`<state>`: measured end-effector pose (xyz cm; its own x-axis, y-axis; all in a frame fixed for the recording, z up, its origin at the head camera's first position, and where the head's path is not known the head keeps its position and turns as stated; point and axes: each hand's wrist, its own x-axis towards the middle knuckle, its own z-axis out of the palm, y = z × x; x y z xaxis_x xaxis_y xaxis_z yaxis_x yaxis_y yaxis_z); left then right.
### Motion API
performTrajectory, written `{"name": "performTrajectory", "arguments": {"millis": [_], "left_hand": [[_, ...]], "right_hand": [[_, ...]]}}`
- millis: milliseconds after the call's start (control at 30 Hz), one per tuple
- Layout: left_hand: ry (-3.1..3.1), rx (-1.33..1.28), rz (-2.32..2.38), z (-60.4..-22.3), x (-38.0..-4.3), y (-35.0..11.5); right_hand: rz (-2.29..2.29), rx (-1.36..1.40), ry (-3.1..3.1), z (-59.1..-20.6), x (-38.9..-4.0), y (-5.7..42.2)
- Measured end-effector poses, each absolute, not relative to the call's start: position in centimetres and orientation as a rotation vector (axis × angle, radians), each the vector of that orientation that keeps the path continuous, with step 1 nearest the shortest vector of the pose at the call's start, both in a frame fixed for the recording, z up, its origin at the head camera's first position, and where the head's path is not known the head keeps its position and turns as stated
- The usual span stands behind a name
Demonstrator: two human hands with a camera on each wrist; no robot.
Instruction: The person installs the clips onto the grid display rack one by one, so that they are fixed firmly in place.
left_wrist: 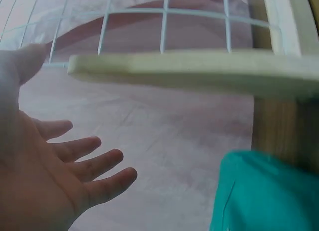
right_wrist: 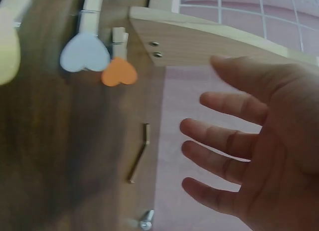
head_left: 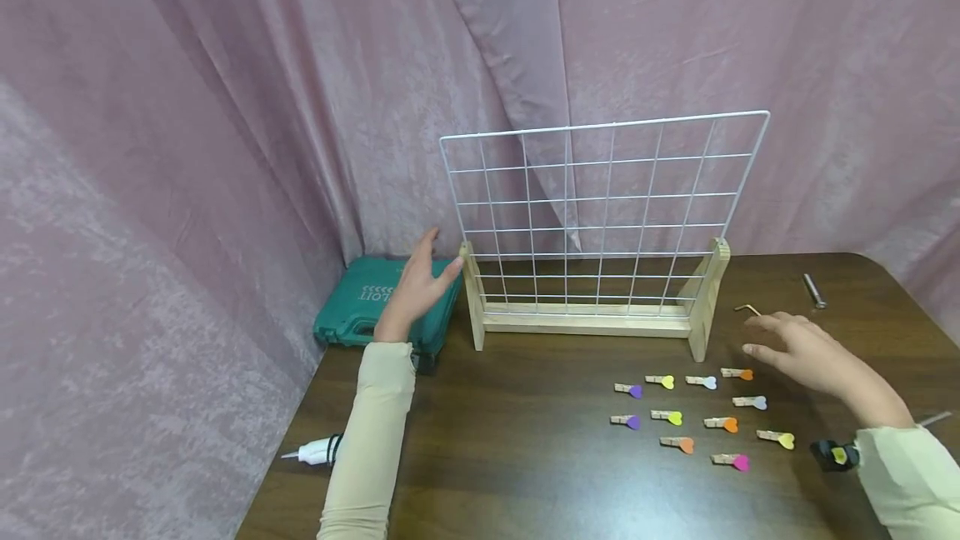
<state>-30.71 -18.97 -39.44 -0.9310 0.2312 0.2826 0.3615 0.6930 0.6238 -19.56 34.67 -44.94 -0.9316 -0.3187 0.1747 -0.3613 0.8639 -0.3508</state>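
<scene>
A white wire grid point(head_left: 607, 215) stands upright in a pale wooden stand point(head_left: 585, 323) toward the back of the table. My left hand point(head_left: 416, 290) reaches over the green case, fingers spread, its thumb right by the stand's left upright point(left_wrist: 189, 69). Nothing lies in its palm. Over the table's right side, my right hand point(head_left: 813, 352) holds nothing, its fingers apart and loosely extended. Near its fingertips lies a small bent hex key point(head_left: 747, 308), with a bolt point(head_left: 814, 292) farther back. Several small clothespins with coloured hearts, such as an orange one point(right_wrist: 119, 71), lie in front of the stand.
The green plastic case point(head_left: 367, 298) sits at the back left, beside the stand. A white screwdriver-like tool point(head_left: 315, 451) lies near the left edge, partly behind the sleeve. A small black item point(head_left: 832, 455) is by the right wrist. Pink curtains point(head_left: 337, 65) hang behind the table.
</scene>
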Motion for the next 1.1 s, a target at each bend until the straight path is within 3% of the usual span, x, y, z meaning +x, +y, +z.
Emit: {"name": "performTrajectory", "arguments": {"millis": [333,1100], "left_hand": [[-2.476,-0.454,-1.36,-40.5,-30.7,-17.4],[-2.413,-0.436,-1.475,-42.4,-30.7,-14.7]], "right_hand": [[0.58,0.601,-2.992,-46.6,-19.9,34.5],[0.553,0.628,-3.06,-48.3,-20.1,34.1]]}}
